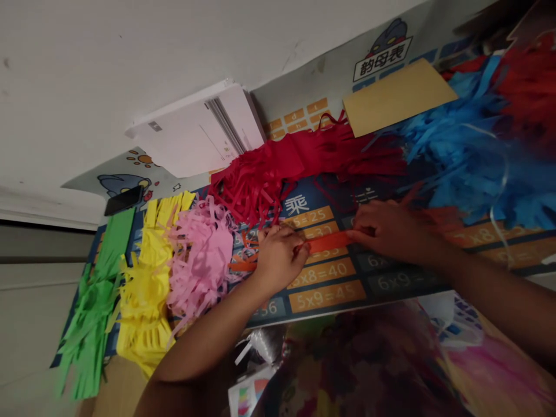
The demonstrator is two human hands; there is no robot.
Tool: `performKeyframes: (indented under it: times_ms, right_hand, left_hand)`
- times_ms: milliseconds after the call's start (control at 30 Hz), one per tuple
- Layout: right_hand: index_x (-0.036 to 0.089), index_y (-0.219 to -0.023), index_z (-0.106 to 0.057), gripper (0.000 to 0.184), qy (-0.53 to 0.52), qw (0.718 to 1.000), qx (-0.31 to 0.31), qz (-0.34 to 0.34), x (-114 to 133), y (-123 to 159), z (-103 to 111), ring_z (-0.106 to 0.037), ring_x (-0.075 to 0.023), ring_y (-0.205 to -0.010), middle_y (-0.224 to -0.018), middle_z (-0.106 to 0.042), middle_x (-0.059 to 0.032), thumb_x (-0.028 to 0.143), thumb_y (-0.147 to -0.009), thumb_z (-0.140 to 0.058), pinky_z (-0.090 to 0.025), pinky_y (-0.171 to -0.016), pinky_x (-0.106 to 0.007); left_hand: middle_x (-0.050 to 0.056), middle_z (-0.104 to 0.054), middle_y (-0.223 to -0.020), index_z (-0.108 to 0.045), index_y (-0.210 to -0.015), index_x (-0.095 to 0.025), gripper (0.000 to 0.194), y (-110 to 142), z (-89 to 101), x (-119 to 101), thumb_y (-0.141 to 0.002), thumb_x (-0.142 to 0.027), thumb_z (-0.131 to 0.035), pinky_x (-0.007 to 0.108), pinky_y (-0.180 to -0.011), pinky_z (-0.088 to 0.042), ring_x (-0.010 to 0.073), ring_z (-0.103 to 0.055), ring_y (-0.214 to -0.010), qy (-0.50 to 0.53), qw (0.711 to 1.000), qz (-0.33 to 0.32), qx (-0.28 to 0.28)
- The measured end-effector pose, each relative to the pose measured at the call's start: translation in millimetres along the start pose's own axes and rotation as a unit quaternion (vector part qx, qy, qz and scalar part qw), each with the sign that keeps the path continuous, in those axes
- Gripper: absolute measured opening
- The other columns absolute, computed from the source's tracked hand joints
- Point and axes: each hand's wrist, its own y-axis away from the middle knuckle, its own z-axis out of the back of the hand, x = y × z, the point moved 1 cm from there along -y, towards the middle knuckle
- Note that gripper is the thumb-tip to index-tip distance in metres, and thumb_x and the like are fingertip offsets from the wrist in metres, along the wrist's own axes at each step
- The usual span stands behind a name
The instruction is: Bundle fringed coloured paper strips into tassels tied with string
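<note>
An orange tissue-paper tassel (329, 241) stretches between my two hands just above the printed mat. My left hand (281, 255) pinches its left end, with orange fringe strips (243, 265) sticking out past the fingers. At the other end, my right hand (386, 230) grips the paper between thumb and fingers, and more fringe shows blurred to its right. The middle part is a narrow, flat, twisted or folded band. Crimson fringed paper (299, 156) lies just beyond my hands, and pink fringed paper (202, 255) is left of my left hand.
Yellow (145, 289) and green (93, 307) fringed paper lie at the left, near a dark phone (124, 201). A white box-like stack (200, 130) leans by the wall. Blue fringe (473, 150), red fringe (532, 92) and a tan sheet (397, 98) occupy the right. Plastic packets (256, 359) sit below the table edge.
</note>
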Motion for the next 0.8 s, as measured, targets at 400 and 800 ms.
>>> performKeyframes:
  times_ms: [400, 800]
  right_hand:
    - [0.020, -0.064, -0.058, 0.031, 0.008, 1.000, -0.003, -0.003, 0.4, -2.0, -3.4, -0.056, -0.0207, -0.078, -0.076, -0.064, -0.0024, 0.036, -0.091, -0.060, -0.027, -0.069, -0.034]
    - [0.019, -0.090, -0.070, 0.017, 0.160, 0.968, -0.024, 0.192, 35.2, 13.4, 19.6, -0.060, -0.0236, -0.083, -0.088, -0.072, -0.0083, 0.016, -0.093, -0.054, -0.029, -0.081, -0.041]
  left_hand:
    - [0.004, -0.069, -0.083, -0.067, -0.080, -0.020, 0.012, -2.6, -4.4, 2.3, -0.088, -0.029, -0.066, 0.041, -0.079, -0.037, 0.0234, -0.059, -0.087, -0.025, 1.000, 0.003, -0.019]
    - [0.006, -0.070, -0.088, -0.068, -0.106, -0.018, 0.018, 7.9, 9.4, -21.4, -0.095, -0.025, -0.057, 0.054, -0.102, -0.028, 0.0269, -0.055, -0.097, -0.247, 0.938, -0.241, -0.016]
